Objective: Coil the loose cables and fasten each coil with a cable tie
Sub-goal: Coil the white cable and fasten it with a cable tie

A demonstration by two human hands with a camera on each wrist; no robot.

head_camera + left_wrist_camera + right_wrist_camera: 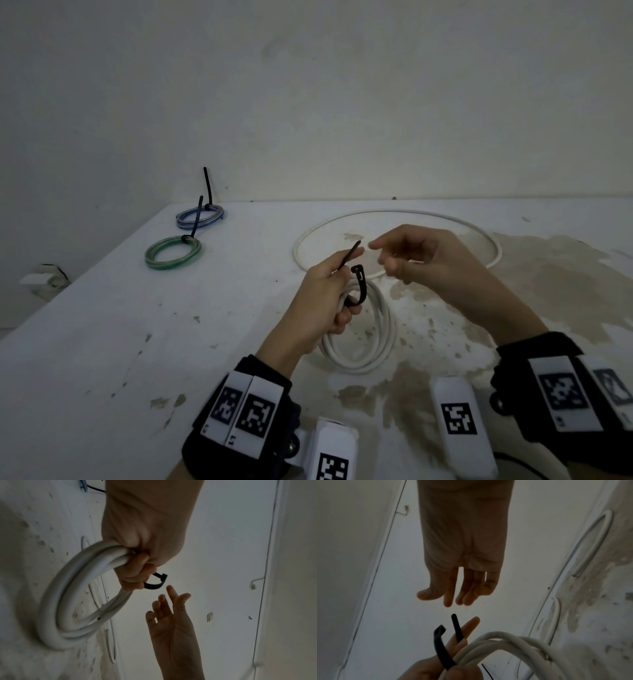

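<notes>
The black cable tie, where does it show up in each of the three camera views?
Head: black cable tie at centre, bent round the white coil in the left hand.
Left wrist: centre, a loop poking out below the curled fingers.
Right wrist: bottom centre, both ends up.
Shared landmark: the white coil.

The head camera is looking forward and down from above at the tabletop (102, 342), taking in both hands and the wall behind. Each wrist camera is looking along its own palm from very near, facing the opposite hand. All three views are sharing the white cable coil (373, 342) and black cable tie (358, 287).
</notes>
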